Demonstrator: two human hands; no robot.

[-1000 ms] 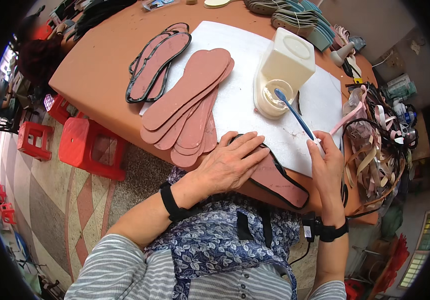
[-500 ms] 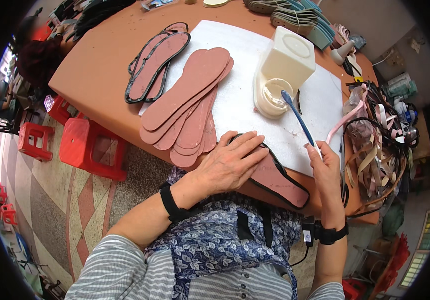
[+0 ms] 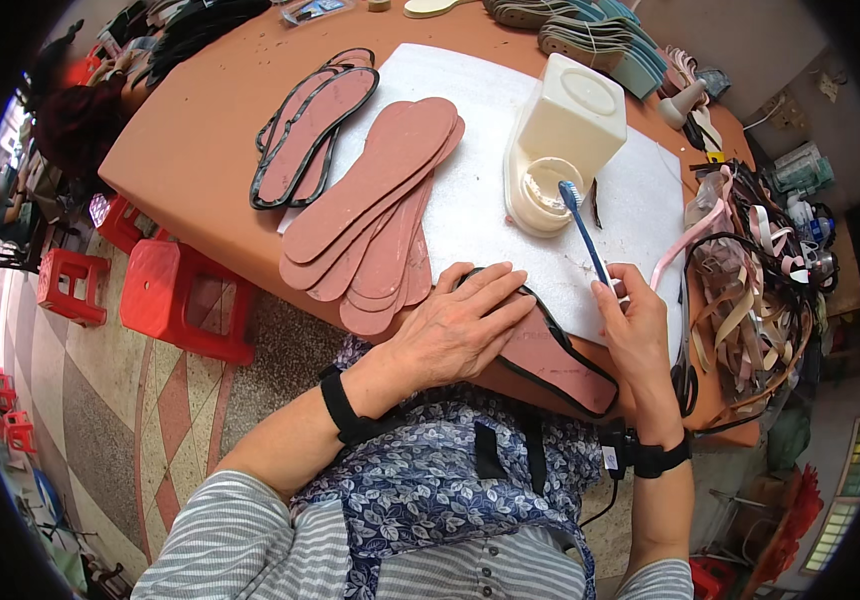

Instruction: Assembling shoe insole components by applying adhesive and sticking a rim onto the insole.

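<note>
Under my left hand (image 3: 465, 325) lies a pink insole with a black edge strip (image 3: 562, 362), at the table's near edge. That hand rests flat over it with the fingers stretched out. My right hand (image 3: 634, 318) pinches the handle of a blue toothbrush (image 3: 587, 232). The brush's bristled head is over the rim of the round cup of a cream-coloured dispenser (image 3: 548, 190), which has pale, whitish stuff inside. Left of the dispenser a fanned stack of plain pink insoles (image 3: 375, 205) lies partly on a white foam sheet (image 3: 480, 190).
More black-edged pink insoles (image 3: 325, 125) lie at the far left of the sheet. Tangled straps and ribbons (image 3: 755, 290) crowd the table's right edge. Bundled soles (image 3: 600, 45) sit at the back. Red plastic stools (image 3: 175, 295) stand on the floor at left, near another person (image 3: 85, 120).
My right hand has shifted slightly left with the toothbrush, which has turned so its bristles show beside the cup's rim. My left hand and the black-edged insole have stayed put.
</note>
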